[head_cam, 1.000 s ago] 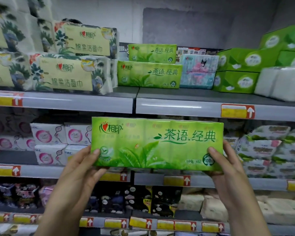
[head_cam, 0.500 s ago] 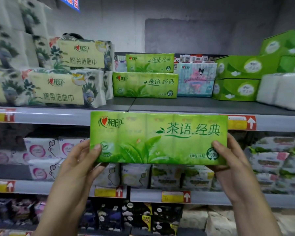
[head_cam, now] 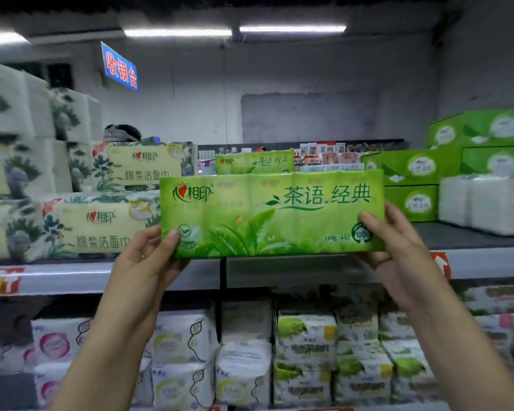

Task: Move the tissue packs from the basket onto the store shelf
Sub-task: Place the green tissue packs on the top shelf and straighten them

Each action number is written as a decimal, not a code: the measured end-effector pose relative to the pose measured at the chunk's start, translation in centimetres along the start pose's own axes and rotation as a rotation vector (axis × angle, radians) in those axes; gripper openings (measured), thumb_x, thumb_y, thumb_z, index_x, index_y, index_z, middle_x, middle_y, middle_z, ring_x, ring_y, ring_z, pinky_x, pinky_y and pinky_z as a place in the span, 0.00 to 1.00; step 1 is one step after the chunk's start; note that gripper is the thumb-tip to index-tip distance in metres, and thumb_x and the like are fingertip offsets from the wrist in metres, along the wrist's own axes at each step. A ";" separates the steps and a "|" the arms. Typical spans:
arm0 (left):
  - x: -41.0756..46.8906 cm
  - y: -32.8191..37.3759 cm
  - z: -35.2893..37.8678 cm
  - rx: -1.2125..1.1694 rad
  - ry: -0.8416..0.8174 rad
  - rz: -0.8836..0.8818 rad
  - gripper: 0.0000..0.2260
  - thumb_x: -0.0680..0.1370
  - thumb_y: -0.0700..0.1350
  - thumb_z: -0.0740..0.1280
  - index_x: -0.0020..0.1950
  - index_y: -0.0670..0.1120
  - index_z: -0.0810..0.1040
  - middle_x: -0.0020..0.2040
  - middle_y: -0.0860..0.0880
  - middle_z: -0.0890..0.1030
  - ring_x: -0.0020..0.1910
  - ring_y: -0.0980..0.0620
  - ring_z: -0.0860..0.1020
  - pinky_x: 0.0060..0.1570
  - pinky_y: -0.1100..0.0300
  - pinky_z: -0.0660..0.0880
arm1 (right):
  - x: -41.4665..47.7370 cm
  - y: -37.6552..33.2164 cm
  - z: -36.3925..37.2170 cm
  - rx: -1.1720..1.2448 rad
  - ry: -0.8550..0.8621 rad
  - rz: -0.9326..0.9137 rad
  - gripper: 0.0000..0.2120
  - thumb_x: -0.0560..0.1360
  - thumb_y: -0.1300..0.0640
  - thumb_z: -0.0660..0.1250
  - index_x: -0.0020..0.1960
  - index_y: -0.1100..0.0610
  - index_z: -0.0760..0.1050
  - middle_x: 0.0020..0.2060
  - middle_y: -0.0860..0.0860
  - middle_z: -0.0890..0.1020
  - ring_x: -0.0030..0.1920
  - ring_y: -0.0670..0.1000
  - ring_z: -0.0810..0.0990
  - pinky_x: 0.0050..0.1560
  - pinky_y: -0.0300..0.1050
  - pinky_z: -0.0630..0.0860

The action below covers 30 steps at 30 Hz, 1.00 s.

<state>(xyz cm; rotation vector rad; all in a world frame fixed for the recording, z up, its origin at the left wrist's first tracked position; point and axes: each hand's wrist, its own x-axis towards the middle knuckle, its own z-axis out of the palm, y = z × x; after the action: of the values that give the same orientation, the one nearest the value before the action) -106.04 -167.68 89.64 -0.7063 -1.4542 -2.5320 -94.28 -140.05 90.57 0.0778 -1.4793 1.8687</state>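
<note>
Green plastic tissue pack, long and flat, held level at the front of the grey metal shelf.
Head view: the left hand grips the pack's lower left corner, thumb on the printed face, and the right hand grips the lower right corner likewise. The pack's bottom edge sits at the shelf lip, in front of a matching green pack, between cream floral tissue packs and green cardboard boxes.

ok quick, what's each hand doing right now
left hand: holds the left end of the green tissue pack, thumb on its front.
right hand: holds the right end of the same pack, thumb on its front.
</note>
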 end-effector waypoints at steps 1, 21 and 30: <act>0.7 0.1 0.5 -0.006 -0.020 0.006 0.12 0.68 0.47 0.69 0.48 0.45 0.76 0.51 0.45 0.81 0.46 0.54 0.82 0.42 0.66 0.80 | 0.9 -0.3 0.1 0.000 -0.002 -0.005 0.50 0.46 0.40 0.81 0.66 0.47 0.71 0.59 0.48 0.80 0.57 0.50 0.80 0.45 0.46 0.82; 17.3 6.5 5.5 1.158 -0.388 0.243 0.07 0.70 0.43 0.75 0.39 0.42 0.80 0.32 0.49 0.81 0.35 0.50 0.77 0.36 0.59 0.72 | 13.5 -1.9 1.1 -0.274 -0.004 -0.033 0.23 0.76 0.63 0.65 0.69 0.52 0.66 0.59 0.51 0.75 0.46 0.44 0.77 0.45 0.41 0.75; 21.0 6.2 5.5 1.338 -0.412 0.011 0.12 0.69 0.44 0.76 0.36 0.35 0.82 0.28 0.47 0.72 0.30 0.52 0.67 0.28 0.63 0.65 | 17.6 -1.6 3.2 -0.383 -0.015 0.129 0.23 0.75 0.65 0.66 0.68 0.54 0.67 0.57 0.53 0.80 0.55 0.54 0.79 0.62 0.55 0.71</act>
<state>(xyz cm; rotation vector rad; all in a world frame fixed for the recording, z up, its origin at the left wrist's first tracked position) -120.61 -163.94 106.55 -0.8781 -2.6425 -0.8847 -107.35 -133.84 101.19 -0.1906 -1.8638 1.6509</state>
